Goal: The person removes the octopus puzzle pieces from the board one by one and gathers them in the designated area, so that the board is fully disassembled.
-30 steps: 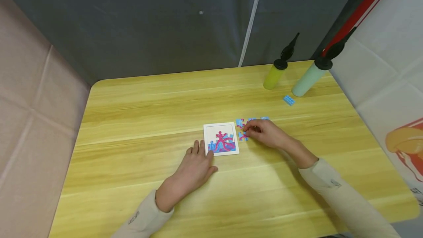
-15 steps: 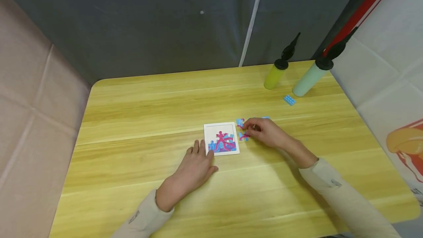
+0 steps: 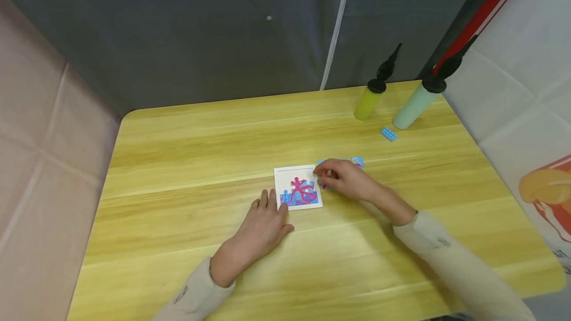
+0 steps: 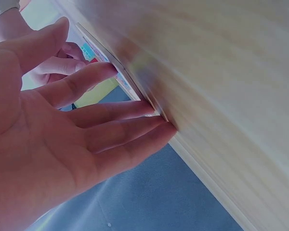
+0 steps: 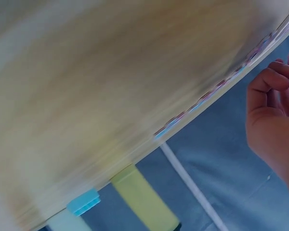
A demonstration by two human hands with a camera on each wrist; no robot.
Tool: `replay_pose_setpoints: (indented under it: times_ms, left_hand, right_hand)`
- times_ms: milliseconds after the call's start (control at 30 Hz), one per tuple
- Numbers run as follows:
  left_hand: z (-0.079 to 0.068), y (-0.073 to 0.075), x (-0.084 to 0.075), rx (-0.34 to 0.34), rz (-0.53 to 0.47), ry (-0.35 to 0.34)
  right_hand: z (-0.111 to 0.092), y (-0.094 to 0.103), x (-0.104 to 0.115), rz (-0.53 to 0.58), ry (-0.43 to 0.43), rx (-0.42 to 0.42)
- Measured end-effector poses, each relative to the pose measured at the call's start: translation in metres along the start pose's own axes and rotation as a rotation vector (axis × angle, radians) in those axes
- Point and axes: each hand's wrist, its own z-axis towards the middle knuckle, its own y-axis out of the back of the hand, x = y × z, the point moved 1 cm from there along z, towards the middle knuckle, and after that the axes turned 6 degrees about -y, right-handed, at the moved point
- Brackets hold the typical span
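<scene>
A square white puzzle frame (image 3: 282, 168) lies on the table, its lower part filled with a pink figure on blue and purple. My left hand (image 3: 263, 224) rests flat with fingers extended, fingertips at the frame's lower left edge; the left wrist view shows these fingers (image 4: 130, 137) against the edge. At the frame's upper right, my right hand (image 3: 345, 180) has thumb and forefinger pinched together on a small puzzle piece, mostly hidden by the fingers; a red bit shows at the fingertips in the left wrist view. Loose puzzle pieces (image 3: 358, 161) lie partly covered beneath this hand.
A yellow-green pump bottle (image 3: 367, 103) and a pale green one (image 3: 415, 108), both with black tops, stand at the back right. A light blue toy brick (image 3: 388, 134) lies in front of them. A dark grey curtain (image 3: 200, 38) hangs behind the table (image 3: 187, 152).
My right hand has moved left from over the loose pieces to the frame's upper right edge. The left hand has stayed in place.
</scene>
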Motion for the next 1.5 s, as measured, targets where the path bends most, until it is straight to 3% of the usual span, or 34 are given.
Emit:
replay_pose_setpoints:
  times_ms: [467,933,1500]
  left_hand:
    - [0.002,-0.001,0.0,0.019,0.0,0.018]
    - [0.003,0.0,0.0,0.021,0.002,0.018]
    - [0.004,-0.001,0.0,0.02,-0.007,0.023]
  right_hand:
    - [0.009,-0.017,0.018,-0.191,0.061,0.024]
    - [0.011,-0.012,0.022,-0.245,0.058,0.028]
    - [0.021,-0.026,0.032,-0.279,0.054,0.043]
